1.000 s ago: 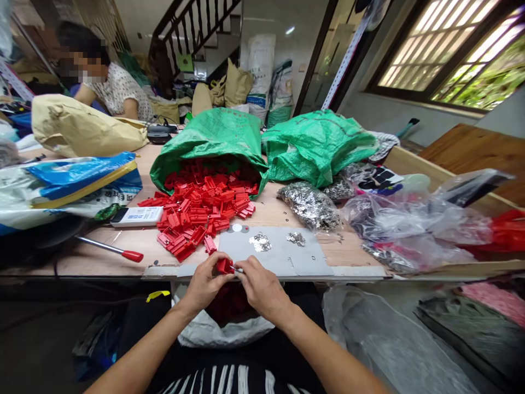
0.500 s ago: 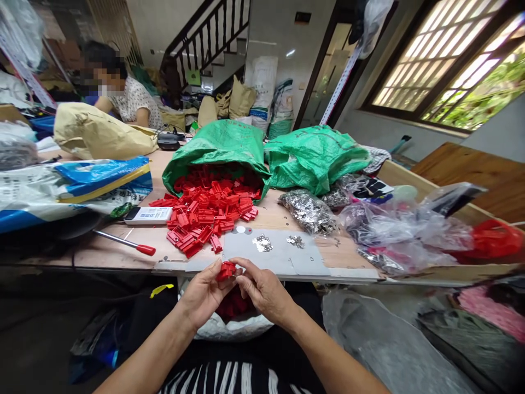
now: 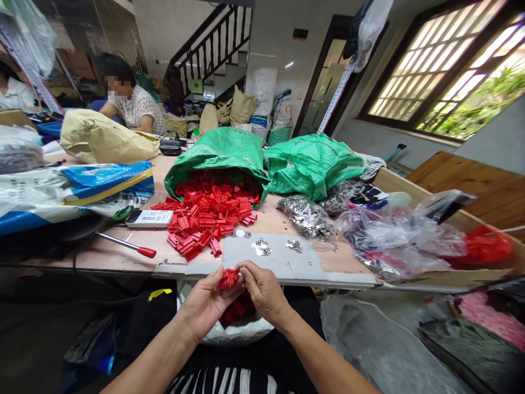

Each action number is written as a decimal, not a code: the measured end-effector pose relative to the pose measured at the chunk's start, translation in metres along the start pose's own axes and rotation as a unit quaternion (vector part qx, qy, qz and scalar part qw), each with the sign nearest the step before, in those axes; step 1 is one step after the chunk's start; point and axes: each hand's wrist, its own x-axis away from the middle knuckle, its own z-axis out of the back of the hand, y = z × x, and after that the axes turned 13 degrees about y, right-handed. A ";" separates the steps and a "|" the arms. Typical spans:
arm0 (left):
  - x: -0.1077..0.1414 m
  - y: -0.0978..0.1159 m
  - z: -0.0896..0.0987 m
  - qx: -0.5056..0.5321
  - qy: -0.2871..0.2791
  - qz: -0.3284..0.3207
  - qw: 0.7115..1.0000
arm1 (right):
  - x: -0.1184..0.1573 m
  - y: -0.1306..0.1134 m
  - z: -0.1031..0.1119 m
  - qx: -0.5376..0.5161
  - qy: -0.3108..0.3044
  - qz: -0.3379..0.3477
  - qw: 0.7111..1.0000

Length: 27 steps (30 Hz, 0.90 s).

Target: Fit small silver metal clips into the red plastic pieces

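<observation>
Between thumb and fingers, my left hand [image 3: 205, 303] grips a small red plastic part [image 3: 228, 278] just in front of the table edge. My right hand [image 3: 262, 287] is closed beside it, thumb pressed to forefinger; whatever it pinches is too small to make out. Below both hands sits an open white sack [image 3: 232, 334] with more red parts inside. On the table, a heap of red plastic parts [image 3: 205, 219] spills from a green woven bag [image 3: 221, 148]. Two small piles of shiny metal pieces [image 3: 261, 247] lie on a grey sheet [image 3: 283, 268].
To the right are a clear bag of metal pieces [image 3: 307, 216] and a box of plastic bags [image 3: 402, 235]. A red-handled lever [image 3: 145, 251] and a white labelled box [image 3: 150, 218] lie left. Across the table sits a person [image 3: 135, 106].
My right hand's fingers have drawn closer together and slightly away from the red part. The left hand keeps its hold. The camera view has shifted a little.
</observation>
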 end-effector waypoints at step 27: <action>-0.033 -0.017 0.072 -0.268 0.102 -0.149 0.946 | -0.037 0.030 -0.038 0.142 -0.027 0.012 0.989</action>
